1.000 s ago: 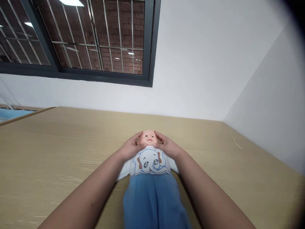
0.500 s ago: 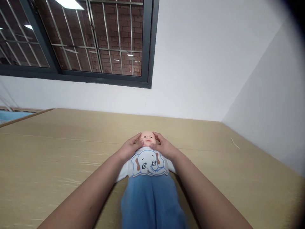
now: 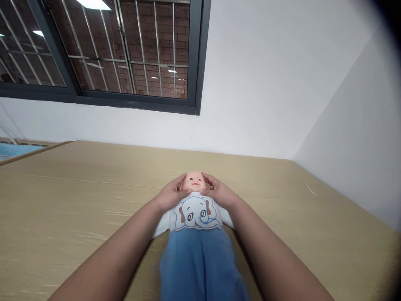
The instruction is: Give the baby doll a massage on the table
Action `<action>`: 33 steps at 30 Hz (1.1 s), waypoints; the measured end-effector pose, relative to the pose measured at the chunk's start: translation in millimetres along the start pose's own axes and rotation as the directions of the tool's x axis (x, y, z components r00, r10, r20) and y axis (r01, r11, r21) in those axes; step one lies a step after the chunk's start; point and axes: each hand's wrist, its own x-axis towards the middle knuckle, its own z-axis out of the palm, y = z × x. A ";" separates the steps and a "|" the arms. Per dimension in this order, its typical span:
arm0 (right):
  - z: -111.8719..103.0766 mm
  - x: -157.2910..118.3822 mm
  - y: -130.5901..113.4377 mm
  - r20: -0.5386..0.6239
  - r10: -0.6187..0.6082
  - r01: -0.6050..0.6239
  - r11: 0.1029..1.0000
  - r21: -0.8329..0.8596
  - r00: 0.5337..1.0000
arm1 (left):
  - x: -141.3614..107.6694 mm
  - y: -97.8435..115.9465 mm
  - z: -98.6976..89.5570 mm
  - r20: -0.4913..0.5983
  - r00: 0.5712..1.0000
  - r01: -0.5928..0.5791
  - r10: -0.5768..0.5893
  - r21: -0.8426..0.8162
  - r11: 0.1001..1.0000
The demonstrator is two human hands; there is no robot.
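A doll lies flat on its back in the middle of a big tan table, with its feet toward the person and its head pointing at the far wall. It wears a white shirt with a blue elephant on it and soft blue pants. The left hand cups one side of the head and the right hand cups the other side. The fingers curl around the head at the neck of the shirt, and they seem to hold it straight so the face looks up. Neither hand is a fist, and neither is let go; both are wrapped softly on the doll. Both arms reach out along the doll's sides. The table has lots of bare room to the left and to the right of the doll. Its far edge meets the white wall, and the right edge runs along a side wall, so there is no way out there. A dark window with bars sits high on the left.
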 end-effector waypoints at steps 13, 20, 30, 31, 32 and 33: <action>-0.7 4.9 10.6 -0.059 0.004 0.000 0.999 0.054 0.998 | 11.0 -12.6 -5.9 -0.040 0.999 -0.010 0.003 -0.188 0.982; 13.2 2.2 -5.3 -0.106 0.048 -0.057 0.995 -0.082 0.993 | 1.2 6.6 10.6 -0.016 0.999 -0.042 0.043 0.068 0.997; 2.4 0.9 -0.1 -0.030 0.024 -0.025 0.998 -0.049 0.999 | -1.8 8.3 5.5 0.013 0.997 -0.076 0.075 0.087 0.993; 0.9 0.0 -0.6 -0.017 0.016 -0.016 0.999 -0.044 1.000 | -2.1 6.8 3.4 0.015 0.998 -0.066 0.065 0.069 0.995; -0.4 -0.7 -1.0 -0.001 0.003 -0.003 0.999 -0.038 1.000 | -2.0 4.8 1.0 0.021 0.998 -0.052 0.051 0.045 0.998; -1.5 -1.2 -1.1 0.015 -0.009 0.010 1.000 -0.024 1.000 | -1.4 2.3 -1.7 0.027 0.999 -0.036 0.036 0.017 0.999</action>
